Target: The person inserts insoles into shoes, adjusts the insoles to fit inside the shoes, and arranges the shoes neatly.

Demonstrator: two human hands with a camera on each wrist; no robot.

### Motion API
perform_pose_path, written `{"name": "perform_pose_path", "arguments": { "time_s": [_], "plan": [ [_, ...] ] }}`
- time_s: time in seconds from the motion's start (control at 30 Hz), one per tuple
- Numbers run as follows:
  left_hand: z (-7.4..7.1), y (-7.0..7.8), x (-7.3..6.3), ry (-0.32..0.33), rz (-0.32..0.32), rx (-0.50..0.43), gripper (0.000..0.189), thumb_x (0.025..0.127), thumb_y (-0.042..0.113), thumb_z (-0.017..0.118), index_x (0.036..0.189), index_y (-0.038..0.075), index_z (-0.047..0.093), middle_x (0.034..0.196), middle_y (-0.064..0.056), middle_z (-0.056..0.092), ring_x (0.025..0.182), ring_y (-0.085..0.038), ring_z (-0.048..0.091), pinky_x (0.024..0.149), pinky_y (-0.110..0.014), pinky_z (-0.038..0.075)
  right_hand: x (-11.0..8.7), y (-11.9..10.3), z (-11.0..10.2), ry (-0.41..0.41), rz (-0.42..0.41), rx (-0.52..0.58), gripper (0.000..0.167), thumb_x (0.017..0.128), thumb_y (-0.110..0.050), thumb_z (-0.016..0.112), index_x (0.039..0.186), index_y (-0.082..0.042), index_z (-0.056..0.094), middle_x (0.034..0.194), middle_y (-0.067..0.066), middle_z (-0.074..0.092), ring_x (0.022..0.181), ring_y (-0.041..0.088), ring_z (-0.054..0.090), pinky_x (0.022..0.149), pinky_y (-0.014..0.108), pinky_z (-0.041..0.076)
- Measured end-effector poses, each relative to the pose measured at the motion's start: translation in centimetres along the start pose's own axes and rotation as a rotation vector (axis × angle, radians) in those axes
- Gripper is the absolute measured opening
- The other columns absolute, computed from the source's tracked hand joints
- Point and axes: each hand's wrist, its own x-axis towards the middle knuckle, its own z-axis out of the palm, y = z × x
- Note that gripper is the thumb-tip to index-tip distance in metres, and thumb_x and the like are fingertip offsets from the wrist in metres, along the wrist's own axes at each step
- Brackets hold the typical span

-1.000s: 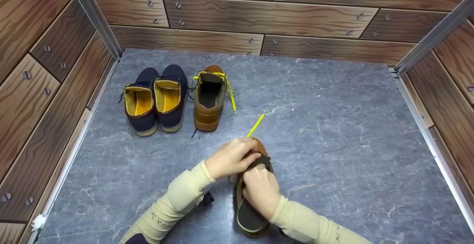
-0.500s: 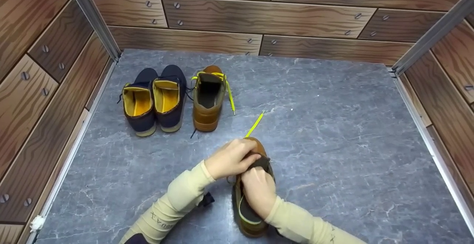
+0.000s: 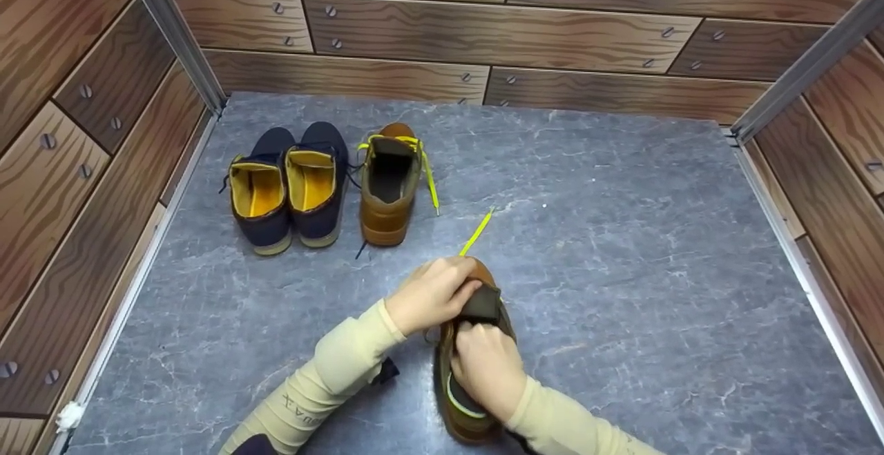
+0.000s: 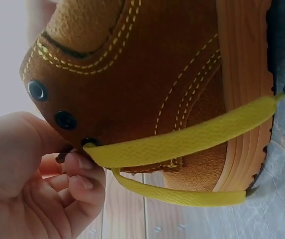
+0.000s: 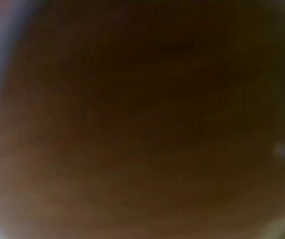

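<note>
A brown suede shoe [image 3: 468, 431] stands on the grey floor with its toe pointing away from me. My left hand [image 3: 429, 296] grips the lacing edge on its left side; in the left wrist view the curled fingers [image 4: 85, 181] are at that edge, below a row of dark eyelets [image 4: 65, 120]. A flat yellow lace [image 4: 182, 142] comes out of the lowest eyelet and hangs down the shoe's side. My right hand [image 3: 487, 362] reaches into the opening, its fingertips hidden, just behind the dark tongue [image 3: 481, 303]. The right wrist view is dark brown blur.
A matching brown shoe [image 3: 385, 224] with yellow lace stands at the back left. Beside it is a pair of navy shoes [image 3: 318, 189] with yellow lining. Wood-patterned walls [image 3: 497, 30] enclose the floor on three sides. A small black object [image 3: 387, 371] shows beside the left sleeve.
The right hand has drawn slightly back toward me inside the shoe, and the tongue now shows as a broader dark flap. The left hand has stayed nearly in place.
</note>
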Motion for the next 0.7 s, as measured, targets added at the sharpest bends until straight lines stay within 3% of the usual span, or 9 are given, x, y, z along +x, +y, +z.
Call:
{"name": "perform_pose_path", "arguments": {
  "time_s": [0.3, 0.5, 0.57, 0.7],
  "plan": [
    [0.0, 0.0, 0.1, -0.02, -0.014, -0.013, 0.009, 0.097, 0.01, 0.06, 0.1, 0.008, 0.068, 0.095, -0.004, 0.07, 0.086, -0.021, 0.068, 0.074, -0.034, 0.056, -2.5, -0.5, -3.8, -0.029, -0.021, 0.118, 0.033, 0.086, -0.034, 0.072, 0.082, -0.005, 0.056, 0.063, 0.008, 0.052, 0.046, 0.026, 0.054, 0.035, 0.036, 0.041],
    [-0.1, 0.0, 0.1, -0.016, -0.008, 0.014, 0.008, 0.097, 0.01, 0.059, 0.1, 0.008, 0.067, 0.095, -0.005, 0.07, 0.086, -0.022, 0.068, 0.073, -0.035, 0.056, -3.1, -0.7, -4.6, -0.197, -0.044, 0.13, 0.061, 0.093, -0.066, 0.05, 0.075, -0.009, 0.061, 0.056, 0.005, 0.047, 0.039, 0.021, 0.045, 0.03, 0.032, 0.032],
    [-0.2, 0.0, 0.1, -0.017, -0.003, 0.018, 0.008, 0.097, 0.01, 0.059, 0.1, 0.008, 0.067, 0.094, -0.006, 0.069, 0.085, -0.022, 0.068, 0.073, -0.035, 0.056, -3.0, -0.6, -4.3, -0.238, -0.05, 0.131, 0.06, 0.095, -0.064, 0.047, 0.075, -0.009, 0.061, 0.053, 0.005, 0.045, 0.037, 0.021, 0.042, 0.029, 0.031, 0.03],
    [-0.2, 0.0, 0.1, -0.021, 0.01, 0.018, 0.008, 0.098, 0.01, 0.059, 0.1, 0.007, 0.066, 0.094, -0.006, 0.069, 0.084, -0.022, 0.068, 0.072, -0.035, 0.055, -2.6, -0.5, -3.6, -0.29, -0.046, 0.163, 0.042, 0.097, -0.048, 0.053, 0.078, -0.011, 0.059, 0.047, 0.0, 0.037, 0.035, 0.016, 0.035, 0.029, 0.028, 0.024]
  ]
}}
